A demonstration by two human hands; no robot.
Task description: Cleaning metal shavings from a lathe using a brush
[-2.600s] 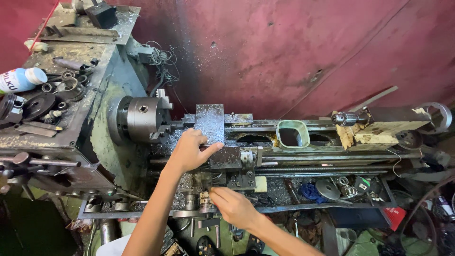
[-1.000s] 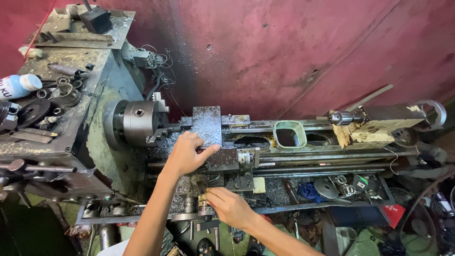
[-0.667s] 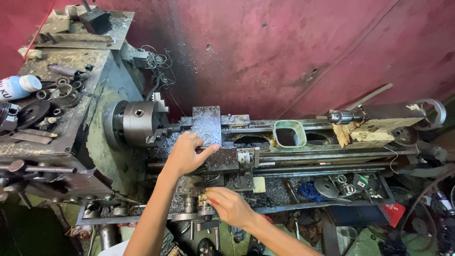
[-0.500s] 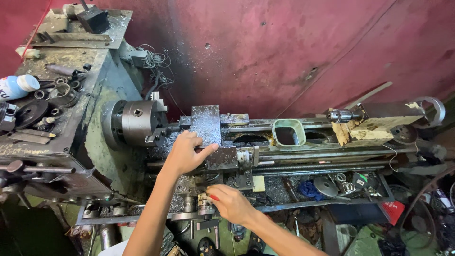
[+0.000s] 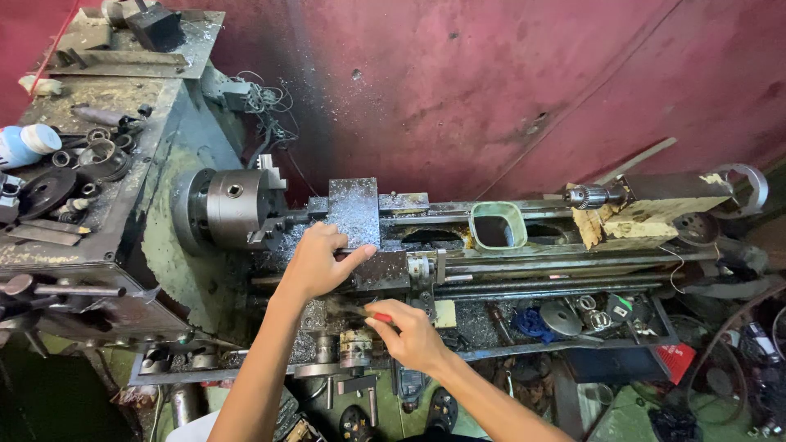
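Note:
An old green metal lathe fills the view, with a steel chuck at its left. My left hand rests flat on the carriage beside the chip-covered tool block. Lower down, my right hand grips a small brush with a red handle; its bristles blur over the chip-strewn apron just below my left hand.
On the headstock top lie gears, rings and a white and blue bottle. A green rectangular cup sits on the bed. A drill chuck sticks out of the tailstock at right. The lower tray holds loose parts.
My right hand has shifted slightly along the apron with the brush. The left hand has stayed on the carriage. The camera has drifted a little.

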